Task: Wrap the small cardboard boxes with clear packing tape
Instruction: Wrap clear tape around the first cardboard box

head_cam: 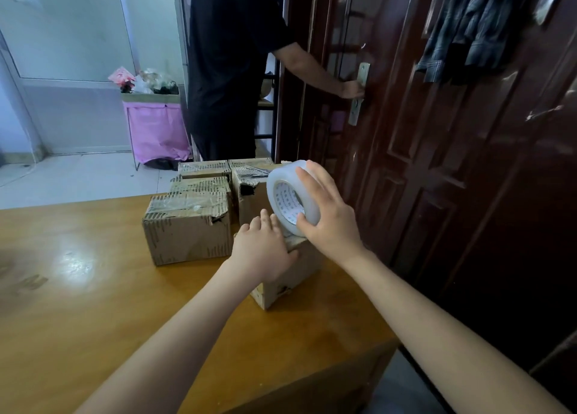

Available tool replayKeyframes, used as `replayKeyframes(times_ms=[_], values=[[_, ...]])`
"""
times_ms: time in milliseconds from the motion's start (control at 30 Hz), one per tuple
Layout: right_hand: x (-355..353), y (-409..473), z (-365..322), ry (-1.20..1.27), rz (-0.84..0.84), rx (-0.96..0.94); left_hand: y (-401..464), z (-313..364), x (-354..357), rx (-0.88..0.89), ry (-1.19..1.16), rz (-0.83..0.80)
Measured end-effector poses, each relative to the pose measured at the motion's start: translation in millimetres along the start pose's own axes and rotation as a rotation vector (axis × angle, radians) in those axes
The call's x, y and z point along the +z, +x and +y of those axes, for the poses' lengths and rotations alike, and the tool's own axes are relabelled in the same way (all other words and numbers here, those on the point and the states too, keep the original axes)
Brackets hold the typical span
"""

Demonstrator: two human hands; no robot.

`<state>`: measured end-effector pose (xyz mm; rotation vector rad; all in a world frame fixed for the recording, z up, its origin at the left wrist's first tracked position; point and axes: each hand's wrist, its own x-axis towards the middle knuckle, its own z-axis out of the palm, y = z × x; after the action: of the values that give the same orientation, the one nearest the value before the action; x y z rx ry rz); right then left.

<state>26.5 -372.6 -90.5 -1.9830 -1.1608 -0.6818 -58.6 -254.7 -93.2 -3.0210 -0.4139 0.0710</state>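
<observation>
- The near box (292, 276) is small, brown cardboard, standing at the right edge of the bench (93, 288), one corner turned toward the camera; its near lower corner is scuffed and its top is mostly hidden by the hands.
- The left hand (263, 251) lies flat on top of this box, fingers (265, 218) straight and pressing down, the thumb along the box's upper edge.
- The right hand (327, 216) grips the tape roll (292, 196), thumb and fingers curled round its outer band; the roll stands on edge, touching the far top edge of the box.
- The roll is wide and cloudy-clear, with a white printed core showing through its open middle.
- Behind, four more boxes sit close together: the front one (189, 226) has wrinkled tape across its top and a torn corner; the tallest (251, 191) has a dark hole in its side.
- The bench is glossy orange-brown wood with a light glare on the left.
- To the right is a dark red-brown door (437, 132) with a metal handle plate (359, 93), held by a person in black (229, 67).
- A plaid shirt (474, 23) hangs on the door.
- A bin with a pink bag (156, 126) stands on the pale tiled floor (78, 179).
</observation>
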Motion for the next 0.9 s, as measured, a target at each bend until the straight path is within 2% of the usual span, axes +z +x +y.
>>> replayKeyframes(times_ms=[133,333,500,633,767,900], values=[[-28.6,8.6,-7.6,-0.077,-0.204,0.041,-1.7,2.7,-2.1,-0.014,0.019,-0.013],[-82.1,9.2,-22.3,-0.127,-0.357,0.174,-1.4,1.9,-2.3,-0.015,0.032,-0.020],[-118.3,-8.2,-29.0,-0.283,-0.740,0.200,0.1,0.2,-3.7,-0.009,0.023,-0.030],[-133.2,-23.5,-29.6,-0.275,-0.877,0.241,0.2,-0.9,-2.9,-0.009,0.015,-0.019],[-127.5,-41.4,-23.2,-0.326,-1.108,0.255,0.1,-2.3,-3.3,0.000,0.002,0.008],[-120.3,-43.0,-22.0,-0.360,-1.152,0.258,3.0,-1.6,-3.2,-0.011,-0.033,0.047]])
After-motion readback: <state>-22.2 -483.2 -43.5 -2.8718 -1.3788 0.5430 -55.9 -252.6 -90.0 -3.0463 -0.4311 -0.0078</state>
